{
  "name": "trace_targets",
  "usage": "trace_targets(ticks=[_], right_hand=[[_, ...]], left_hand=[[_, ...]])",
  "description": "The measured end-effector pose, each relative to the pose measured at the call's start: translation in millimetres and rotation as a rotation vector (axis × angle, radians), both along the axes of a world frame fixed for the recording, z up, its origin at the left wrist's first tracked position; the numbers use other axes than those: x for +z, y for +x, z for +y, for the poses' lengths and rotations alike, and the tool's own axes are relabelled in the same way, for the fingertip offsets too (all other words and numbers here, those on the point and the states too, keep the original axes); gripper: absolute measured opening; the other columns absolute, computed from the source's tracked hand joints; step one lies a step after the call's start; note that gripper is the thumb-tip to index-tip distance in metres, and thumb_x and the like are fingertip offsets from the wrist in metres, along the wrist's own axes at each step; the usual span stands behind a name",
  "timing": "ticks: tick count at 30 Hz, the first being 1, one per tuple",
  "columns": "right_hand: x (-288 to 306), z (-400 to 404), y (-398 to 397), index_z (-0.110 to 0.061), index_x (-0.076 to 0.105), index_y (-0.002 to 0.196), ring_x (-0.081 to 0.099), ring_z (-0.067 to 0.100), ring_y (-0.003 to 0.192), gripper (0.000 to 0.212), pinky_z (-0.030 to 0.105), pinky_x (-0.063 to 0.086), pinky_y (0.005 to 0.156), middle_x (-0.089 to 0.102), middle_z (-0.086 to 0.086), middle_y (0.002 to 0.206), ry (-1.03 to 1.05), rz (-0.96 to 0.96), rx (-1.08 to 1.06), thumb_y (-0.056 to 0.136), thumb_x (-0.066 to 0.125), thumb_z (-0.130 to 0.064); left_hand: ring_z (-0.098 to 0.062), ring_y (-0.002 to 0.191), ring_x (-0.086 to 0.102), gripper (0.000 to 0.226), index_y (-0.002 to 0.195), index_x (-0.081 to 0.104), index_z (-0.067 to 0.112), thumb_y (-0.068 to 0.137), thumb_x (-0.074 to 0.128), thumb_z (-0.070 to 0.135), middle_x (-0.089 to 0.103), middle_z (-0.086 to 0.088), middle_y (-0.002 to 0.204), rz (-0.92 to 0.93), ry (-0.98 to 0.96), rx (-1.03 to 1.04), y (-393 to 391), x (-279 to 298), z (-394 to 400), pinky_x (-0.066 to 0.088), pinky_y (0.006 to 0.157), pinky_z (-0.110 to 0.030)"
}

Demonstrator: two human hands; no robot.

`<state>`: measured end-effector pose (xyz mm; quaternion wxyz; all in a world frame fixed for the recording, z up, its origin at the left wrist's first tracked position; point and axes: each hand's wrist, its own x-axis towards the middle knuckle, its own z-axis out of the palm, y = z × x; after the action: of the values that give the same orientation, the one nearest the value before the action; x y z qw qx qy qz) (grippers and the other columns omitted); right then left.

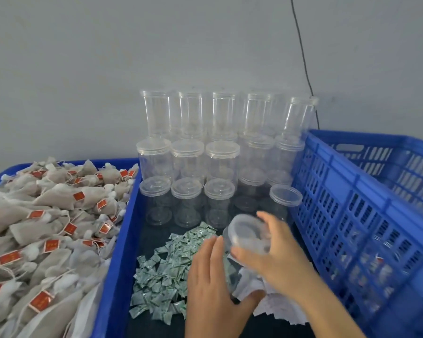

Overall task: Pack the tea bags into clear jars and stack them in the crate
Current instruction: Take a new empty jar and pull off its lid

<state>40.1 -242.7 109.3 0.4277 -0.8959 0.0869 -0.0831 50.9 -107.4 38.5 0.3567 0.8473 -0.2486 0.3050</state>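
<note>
A clear jar (232, 276) sits tilted between my hands, low in the middle. My left hand (210, 286) wraps round its body. My right hand (279, 252) grips its clear lid (250, 236) at the jar's mouth. A heap of beige tea bags (47, 230) with red tags fills the blue tray on the left. Stacks of clear lidded jars (188, 167) stand against the wall behind. The blue slotted crate (366, 215) stands at the right, with filled jars dimly visible through its wall.
Small green-and-white sachets (166, 272) lie heaped on the dark surface in front of the jars. White paper slips (276, 306) lie under my right wrist. A blue tray edge (117, 252) separates the tea bags from the middle. A black cable (303, 57) runs down the grey wall.
</note>
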Motion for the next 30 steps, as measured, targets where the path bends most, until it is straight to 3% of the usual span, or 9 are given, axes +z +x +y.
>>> trace_targets(ticks=[3,7,11,14,18,21,23,27,30], right_hand=[[-19,7,-16,-0.036,0.02,0.15,0.042,0.005,0.122,0.116,0.028,0.041,0.097,0.033,-0.014,0.132,0.044,0.129,-0.01,0.052,0.058,-0.085],[-27,2,-12,-0.039,0.029,0.145,0.048,0.01,0.111,0.103,0.03,0.041,0.087,0.039,-0.011,0.12,-0.143,0.28,0.037,0.058,0.042,-0.094],[-37,2,-4,-0.035,0.05,0.115,0.055,0.001,0.097,0.082,0.028,0.047,0.085,0.054,-0.018,0.109,-0.109,0.168,0.081,0.058,0.03,-0.09],[-46,3,-3,-0.034,0.05,0.098,0.056,0.0,0.09,0.052,0.028,0.049,0.082,0.056,-0.016,0.099,-0.019,0.039,0.12,0.07,0.04,-0.076],[-47,-7,-3,-0.03,0.045,0.124,0.053,0.001,0.101,0.071,0.03,0.047,0.087,0.048,-0.022,0.113,-0.18,-0.089,0.28,0.068,0.04,-0.073],[-38,-21,0,-0.042,0.031,0.134,0.047,-0.007,0.108,0.068,0.023,0.045,0.086,0.035,-0.035,0.122,-0.286,-0.05,0.505,0.074,0.05,-0.067],[-35,-29,3,-0.056,0.017,0.141,0.039,-0.014,0.12,0.079,0.02,0.044,0.096,0.021,-0.043,0.132,-0.277,0.069,0.627,0.077,0.063,-0.057],[-36,-34,3,-0.078,-0.009,0.132,0.047,-0.016,0.121,0.107,0.018,0.051,0.092,0.011,-0.047,0.14,0.045,0.273,0.604,0.072,0.078,-0.058],[-35,-26,3,-0.05,0.023,0.143,0.073,0.02,0.094,0.097,0.033,0.06,0.074,0.045,-0.008,0.138,0.558,0.459,0.312,0.058,0.051,-0.087]], left_hand=[[-0.03,0.121,0.056,0.094,0.131,0.04,0.005,0.065,0.058,0.07,0.059,-0.013,0.128,-0.107,0.112,0.062,1,-5,3,0.047,0.091,-0.058],[-0.026,0.109,0.065,0.101,0.128,0.042,0.008,0.049,0.082,0.057,0.066,-0.007,0.118,-0.134,0.252,0.089,2,-19,8,0.051,0.087,-0.052],[-0.026,0.107,0.066,0.087,0.126,0.043,0.007,0.063,0.065,0.062,0.066,-0.01,0.117,-0.102,0.264,0.071,4,-16,12,0.053,0.087,-0.045],[-0.028,0.102,0.067,0.084,0.125,0.048,0.009,0.056,0.083,0.042,0.066,-0.01,0.114,-0.052,0.267,0.052,6,-10,13,0.054,0.085,-0.04],[-0.016,0.102,0.063,0.083,0.122,0.06,0.005,0.052,0.08,0.043,0.064,0.0,0.115,0.1,0.233,-0.087,6,2,21,0.045,0.089,-0.02],[0.0,0.119,0.044,0.096,0.141,0.038,0.02,0.058,0.07,0.055,0.046,0.018,0.131,0.26,0.233,-0.18,9,-2,32,0.024,0.095,-0.003],[0.001,0.122,0.04,0.097,0.143,0.033,0.026,0.058,0.069,0.056,0.04,0.022,0.132,0.257,0.311,-0.176,10,-1,36,0.022,0.1,-0.007],[-0.022,0.111,0.063,0.087,0.123,0.062,0.016,0.042,0.088,0.035,0.065,0.001,0.119,0.024,0.484,-0.012,10,3,32,0.045,0.101,-0.044],[-0.024,0.11,0.063,0.065,0.124,0.061,0.019,0.06,0.07,0.01,0.066,-0.001,0.12,-0.182,0.468,0.062,9,-2,25,0.038,0.099,-0.044]])
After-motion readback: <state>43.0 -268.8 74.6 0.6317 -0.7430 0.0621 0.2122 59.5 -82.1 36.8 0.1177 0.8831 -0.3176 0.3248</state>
